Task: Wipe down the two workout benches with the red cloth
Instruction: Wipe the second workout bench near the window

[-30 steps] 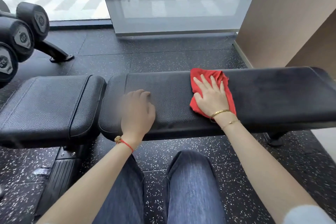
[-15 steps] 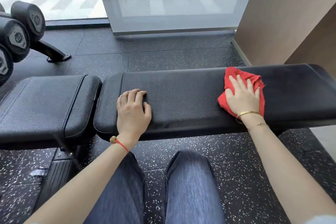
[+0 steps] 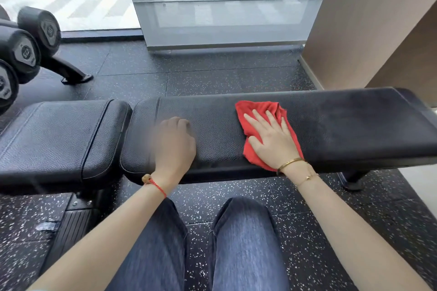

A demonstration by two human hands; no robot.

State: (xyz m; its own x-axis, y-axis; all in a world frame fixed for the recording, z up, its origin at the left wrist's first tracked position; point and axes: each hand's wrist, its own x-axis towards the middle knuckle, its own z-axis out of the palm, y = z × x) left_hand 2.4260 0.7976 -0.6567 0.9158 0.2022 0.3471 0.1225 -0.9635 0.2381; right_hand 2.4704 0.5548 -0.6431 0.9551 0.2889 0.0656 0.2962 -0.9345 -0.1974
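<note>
Red cloth flat on the long bench

The right hand [image 3: 272, 142] presses the red cloth [image 3: 264, 125] onto the bench [image 3: 343, 123] with straight, spread fingers; the left hand [image 3: 175, 146] rests near the seat pad [image 3: 59, 139], its grip blurred, cannot tell.

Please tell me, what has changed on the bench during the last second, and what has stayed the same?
The right hand, flat on the red cloth, slid it right along the long bench pad, then back left towards the middle. The left hand stayed resting on the same pad; nothing was grasped or released.
</note>
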